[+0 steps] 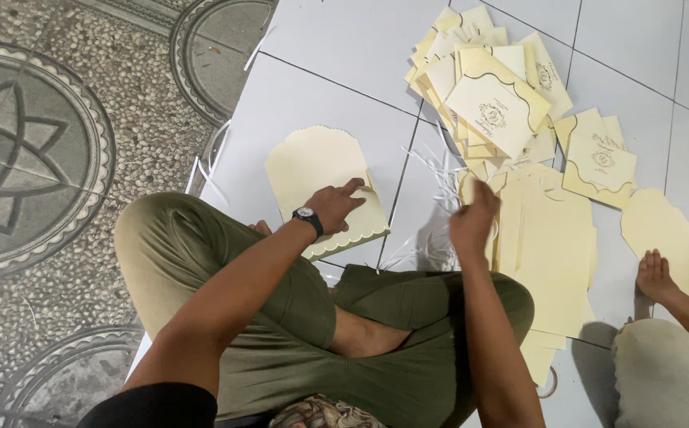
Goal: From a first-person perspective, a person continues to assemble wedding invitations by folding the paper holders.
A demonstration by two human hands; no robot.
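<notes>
Head view: you sit cross-legged on the white tile floor (336,47). Your left hand (335,206), the one with the black wrist watch (308,216), lies flat on a stack of cream scalloped cards (317,170) at about 11 o'clock from your knees. Its fingers are stretched out and close together, pressing the stack down.

Your right hand (473,220) is lifted over the plain cream sheets (551,246) at about 1 o'clock. It is blurry, so you cannot tell if its fingers pinch a sheet or hang loose.

It looks like a good part is done. A big pile of folded cards with printed fronts (491,103) lies at 12 o'clock, and 1 small pile of the same kind (598,162) lies beside it at 2 o'clock. A lot of flat sheets by your right knee look not folded yet.

Thin white paper strips (432,170) lie scattered between the stacks.

No box, tray or bag shows, so everything lies right on the floor.

At 3 o'clock, another person's hand (654,273) rests on another cream sheet (666,230).
</notes>
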